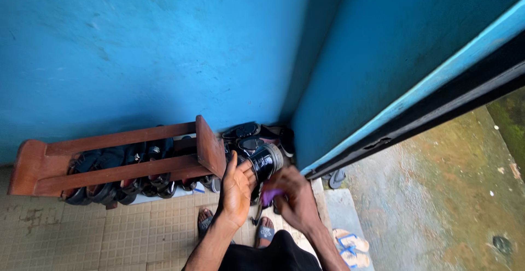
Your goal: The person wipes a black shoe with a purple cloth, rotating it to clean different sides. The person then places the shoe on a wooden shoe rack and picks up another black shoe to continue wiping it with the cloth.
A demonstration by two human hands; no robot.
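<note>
Your left hand [236, 191] cups the black shoe [266, 161], fingers loosely curled under it, shoe's long axis running up-right, away from you. Your right hand [292, 197] sits just right of it, fingers pinched shut on a purple cloth [269, 196]. A shoe rack [117, 161] stands to the left.

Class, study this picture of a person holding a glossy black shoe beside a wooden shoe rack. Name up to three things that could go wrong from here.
1. The left hand holds the black shoe in the air; it might slip and drop onto the sandalled feet below.
2. The right hand pinches a small purple thing, which could fall among the shoes on the floor.
3. The open door stands close and could swing into the person.
</note>
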